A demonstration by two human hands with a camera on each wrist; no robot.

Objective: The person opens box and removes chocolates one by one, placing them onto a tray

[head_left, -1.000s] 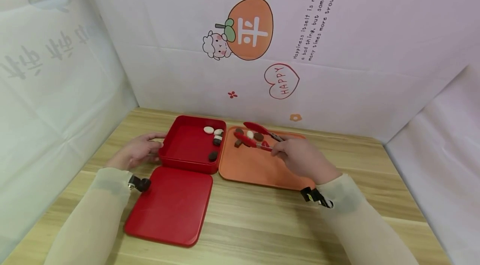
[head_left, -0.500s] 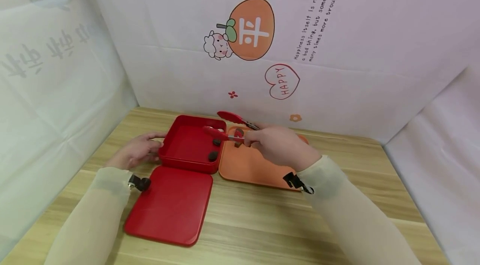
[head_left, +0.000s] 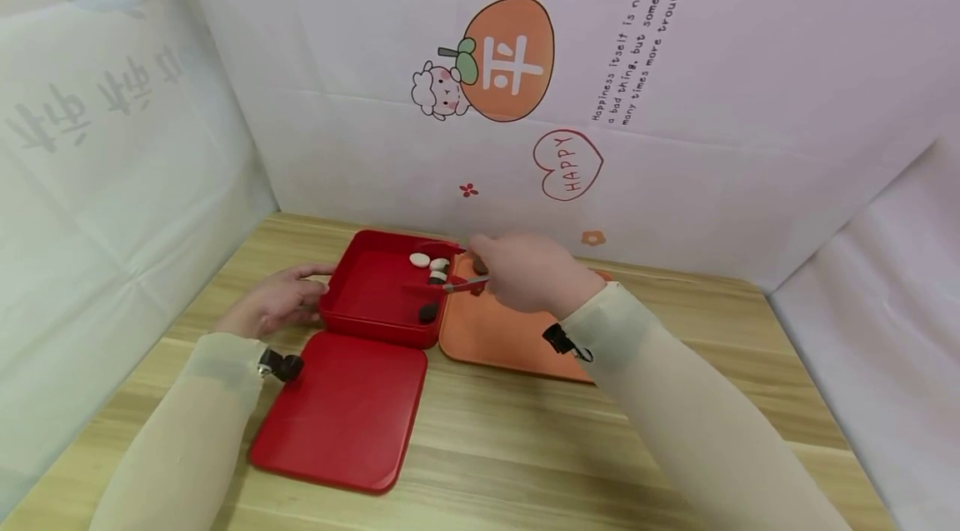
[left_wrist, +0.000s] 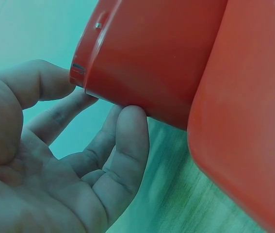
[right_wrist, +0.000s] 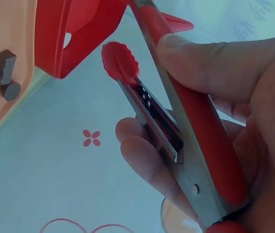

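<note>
The right hand (head_left: 532, 273) grips a pair of red tongs (head_left: 450, 285), thumb and fingers curled round the arms, as the right wrist view shows closely (right_wrist: 186, 131). The tongs reach leftward over the edge of the red box (head_left: 375, 323), their tips low inside it near the far right corner; whether anything is held between the tips cannot be told. In that corner of the box lie a white piece (head_left: 419, 260), a white-and-dark piece (head_left: 438, 268) and, nearer the front wall, a dark round piece (head_left: 427, 313). The left hand (head_left: 273, 306) rests on the bench (head_left: 525, 448) against the box's left wall, fingers relaxed and fairly straight, their tips touching the red side, seen from below in the left wrist view (left_wrist: 122, 145). The red lid (head_left: 341, 410) lies flat on the bench in front of the box. Just right of the box sits the orange tray (head_left: 495, 339), touching it, partly hidden by the right hand and sleeve.
</note>
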